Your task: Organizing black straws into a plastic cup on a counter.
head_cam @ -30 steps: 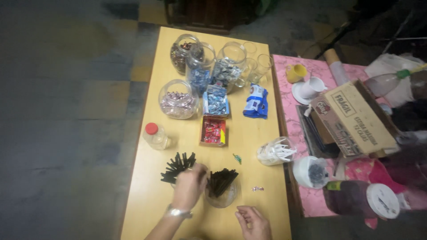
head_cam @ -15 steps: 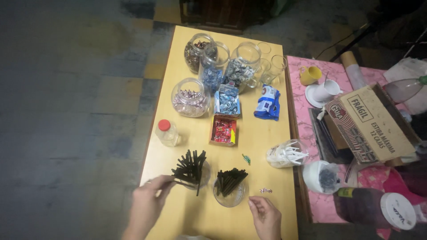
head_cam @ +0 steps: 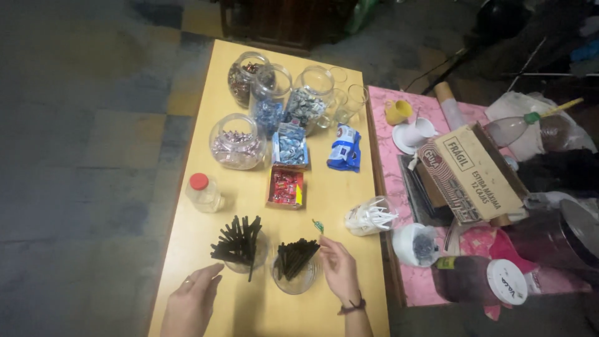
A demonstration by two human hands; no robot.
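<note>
Head view: my left hand [head_cam: 190,302] lies flat on the yellow worktop [head_cam: 199,249], fingers spread and holding nothing, just beside the glass of black sticks [head_cam: 240,246]. My right hand [head_cam: 340,271] is loosely open, also holding nothing, fingertips touching or almost touching the second glass of black sticks [head_cam: 294,265]; contact unclear in the dim light. A small green wrapper [head_cam: 318,224] lies near that hand. Farther up: red candy box [head_cam: 286,187], red-capped bottle [head_cam: 203,192], candy jars [head_cam: 271,103]. A cup of white utensils [head_cam: 369,216] lies on its side at right.
</note>
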